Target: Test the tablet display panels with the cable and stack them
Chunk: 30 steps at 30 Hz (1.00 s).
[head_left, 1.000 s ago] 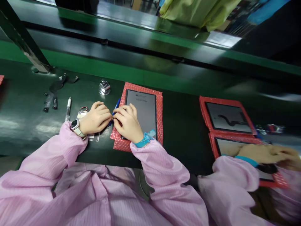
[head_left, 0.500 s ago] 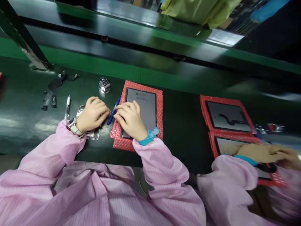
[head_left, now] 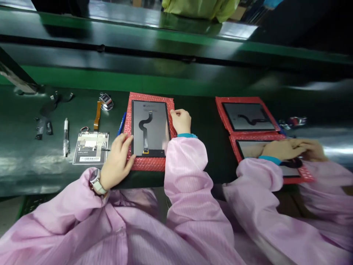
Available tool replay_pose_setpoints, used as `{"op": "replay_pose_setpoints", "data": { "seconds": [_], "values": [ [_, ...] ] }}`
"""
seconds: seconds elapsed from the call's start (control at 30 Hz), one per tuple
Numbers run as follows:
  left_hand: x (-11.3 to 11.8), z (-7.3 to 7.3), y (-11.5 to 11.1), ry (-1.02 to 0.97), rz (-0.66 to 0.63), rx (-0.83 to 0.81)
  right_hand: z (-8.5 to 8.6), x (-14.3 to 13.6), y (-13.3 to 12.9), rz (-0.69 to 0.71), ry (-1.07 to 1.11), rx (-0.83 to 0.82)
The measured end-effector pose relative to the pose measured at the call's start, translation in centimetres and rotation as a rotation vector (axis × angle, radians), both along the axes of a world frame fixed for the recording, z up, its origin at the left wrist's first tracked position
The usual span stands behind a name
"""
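A grey display panel (head_left: pixel 160 129) lies on a sheet of red bubble wrap (head_left: pixel 149 164) in front of me. A curved black flex cable (head_left: pixel 145 134) runs along the panel's grey face. At the lower left edge of the panel is my left hand (head_left: pixel 117 160), fingers apart and fingertips touching that edge. My right hand (head_left: pixel 182 120) is closed at the upper right, its curled fingers on the border of the bubble wrap. Partly under the wrap's left side, a blue pen (head_left: pixel 121 123) shows. A flat electronic unit (head_left: pixel 91 149) with an orange ribbon lies left of my left hand.
A tally counter (head_left: pixel 106 101) stands at the back. A white-capped pen (head_left: pixel 66 137) and loose black flex cables (head_left: pixel 45 117) lie at left. On the right, a co-worker's hands (head_left: pixel 292 148) work over another panel on red wrap (head_left: pixel 234 138).
My left hand has come away from the electronic unit to the panel's left edge. My right hand has shifted from over the panel to its right side, uncovering the flex cable.
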<state>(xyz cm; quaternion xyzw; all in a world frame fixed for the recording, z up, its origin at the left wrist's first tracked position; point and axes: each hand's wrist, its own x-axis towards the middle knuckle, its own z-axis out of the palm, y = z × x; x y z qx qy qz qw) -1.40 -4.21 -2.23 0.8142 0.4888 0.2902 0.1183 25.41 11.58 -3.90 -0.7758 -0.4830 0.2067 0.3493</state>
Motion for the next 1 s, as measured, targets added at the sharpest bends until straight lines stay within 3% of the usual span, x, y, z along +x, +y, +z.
{"op": "replay_pose_setpoints", "data": {
  "seconds": [0.13,0.27,0.47,0.57,0.67,0.73,0.87,0.93,1.0],
  "values": [
    [1.4,-2.2,-0.8,0.003,-0.010,-0.078,0.4,-0.6,-0.4,0.034,-0.018,0.010],
    [1.1,-2.4,-0.6,-0.001,-0.008,-0.060,0.7,-1.4,-0.7,0.043,-0.010,0.115],
    [0.9,-2.3,-0.9,-0.037,-0.019,-0.095,0.0,-1.6,-0.4,0.163,0.328,0.271],
    [0.8,-2.0,-1.1,-0.110,-0.018,-0.139,0.6,-1.9,-0.6,0.283,0.573,0.369],
    [0.6,-1.6,-1.2,-0.285,0.008,-0.198,1.8,-2.2,-1.4,0.325,0.777,0.502],
    [0.7,-1.2,-1.2,-0.517,0.082,-0.273,2.5,-2.4,-1.9,0.307,0.804,0.551],
    [1.4,0.2,-1.2,-1.005,0.154,-0.616,2.8,-3.0,-2.5,0.260,0.895,0.596],
    [1.8,1.3,-1.4,-1.076,0.113,-0.719,2.7,-3.7,-2.9,0.246,0.963,0.590],
    [2.0,2.3,-1.9,-1.066,0.120,-0.686,2.6,-4.6,-3.5,0.254,1.023,0.562]
  ]
}}
